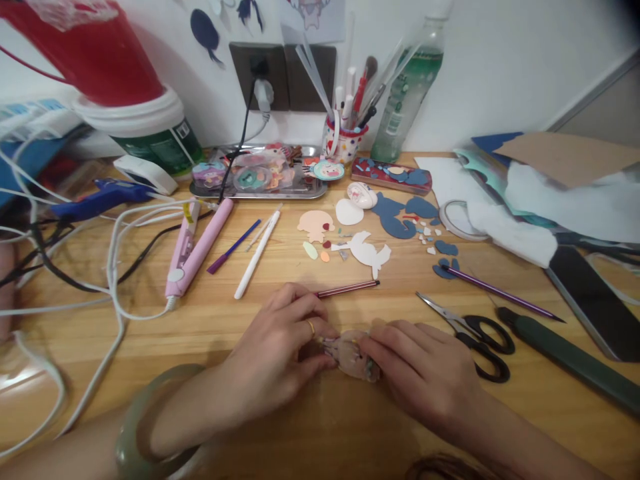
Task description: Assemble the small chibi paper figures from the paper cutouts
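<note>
Small pale figure point(353, 358): between the two hands, low over the near part of the wooden table point(225, 363), its ends covered by fingers, its fine detail too blurred to tell
Left hand point(285, 337): pinches one end of the figure between thumb and fingers, with a gold ring point(311, 327) on one finger and a greenish bangle point(129, 427) round the wrist
Right hand point(425, 363): fingers closed on the other end, thumb hidden
Dark red pen point(350, 289): lies just beyond the left hand, one end hidden behind it
White cutout point(367, 252): beyond the pen, near a peach cutout point(315, 223) and a dark blue cutout point(393, 217)
Scissors point(460, 327): black-handled, to the right of the right hand, beside a dark green handle point(570, 360)
White pen point(257, 255): left of the cutouts, between them and a pink hair iron point(204, 253)
Metal tray point(300, 194): at the back, laden with small decorated pieces
</note>
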Demonstrator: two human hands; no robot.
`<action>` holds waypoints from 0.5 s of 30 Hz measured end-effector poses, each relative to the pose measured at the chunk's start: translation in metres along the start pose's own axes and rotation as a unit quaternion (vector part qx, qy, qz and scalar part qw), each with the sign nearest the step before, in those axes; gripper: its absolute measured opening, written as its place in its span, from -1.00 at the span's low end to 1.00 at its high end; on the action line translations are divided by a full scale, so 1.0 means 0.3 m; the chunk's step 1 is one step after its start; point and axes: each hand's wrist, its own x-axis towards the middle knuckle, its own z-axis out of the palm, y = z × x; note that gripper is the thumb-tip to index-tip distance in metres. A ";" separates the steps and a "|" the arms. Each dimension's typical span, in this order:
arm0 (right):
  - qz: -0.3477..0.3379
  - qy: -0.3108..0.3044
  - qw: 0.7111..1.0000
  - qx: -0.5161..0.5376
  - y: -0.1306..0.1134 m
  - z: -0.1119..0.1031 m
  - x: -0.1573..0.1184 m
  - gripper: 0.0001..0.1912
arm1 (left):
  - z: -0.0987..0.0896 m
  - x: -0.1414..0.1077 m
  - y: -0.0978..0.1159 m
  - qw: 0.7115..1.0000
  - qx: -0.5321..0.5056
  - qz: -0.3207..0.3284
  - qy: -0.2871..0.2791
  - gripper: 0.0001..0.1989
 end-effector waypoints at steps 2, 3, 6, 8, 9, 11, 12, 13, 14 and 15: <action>-0.010 0.005 1.000 0.007 0.001 0.002 0.000 -0.84 | 0.000 0.000 -0.002 1.000 0.001 0.000 0.000 -0.90; -0.014 0.002 1.000 0.012 0.001 0.002 0.000 -0.84 | 0.000 0.001 -0.003 1.000 0.000 0.001 0.000 -0.89; -0.004 0.001 1.000 0.011 -0.003 0.001 0.003 -0.83 | 0.001 0.002 -0.005 1.000 -0.001 0.000 0.001 -0.89; 0.002 0.002 1.000 0.010 -0.006 -0.002 0.004 -0.83 | 0.003 0.002 -0.006 1.000 -0.001 0.000 0.001 -0.89; -0.003 0.003 1.000 0.017 -0.007 -0.003 0.005 -0.84 | 0.004 0.001 -0.006 1.000 -0.002 -0.001 0.000 -0.89; -0.015 0.001 0.999 0.030 -0.008 -0.004 0.005 -0.85 | 0.005 0.000 -0.004 1.000 -0.005 -0.002 -0.001 -0.89; -0.013 0.000 0.999 0.031 -0.008 -0.003 0.005 -0.85 | 0.004 0.000 -0.003 1.000 -0.005 -0.003 -0.002 -0.89; -0.008 0.000 1.000 0.028 -0.007 -0.003 0.005 -0.85 | 0.004 0.000 -0.003 1.000 -0.004 -0.003 -0.002 -0.89; -0.002 0.002 1.000 0.023 -0.006 -0.002 0.004 -0.84 | 0.003 0.000 -0.002 1.000 -0.003 -0.002 0.000 -0.89; 0.002 0.000 1.000 0.018 -0.005 -0.001 0.004 -0.84 | 0.003 0.001 -0.002 1.000 -0.002 0.000 0.001 -0.89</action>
